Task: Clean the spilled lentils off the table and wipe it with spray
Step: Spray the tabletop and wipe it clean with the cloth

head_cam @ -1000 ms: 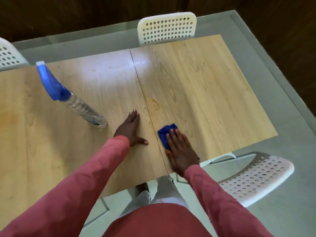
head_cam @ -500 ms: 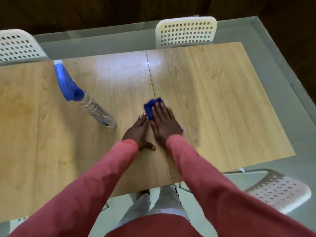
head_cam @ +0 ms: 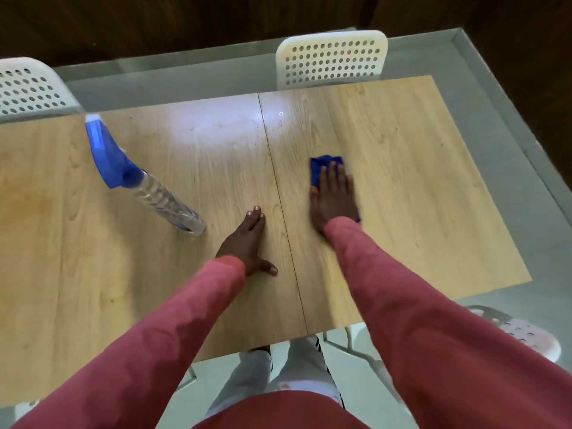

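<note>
spray bottle (head_cam: 161, 193) on table (head_cam: 418, 181) left | cloth (head_cam: 322, 168) right of seam

grey floor (head_cam: 510, 125), dark wood wall (head_cam: 185, 20) behind; white perforated chairs (head_cam: 332, 58) at far edge, glare patch mid-surface.

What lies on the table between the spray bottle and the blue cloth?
In the head view: the left hand flat on the table, and the table's seam.

Dining room: wooden table (head_cam: 402, 168), perforated chairs (head_cam: 331, 61)
</note>
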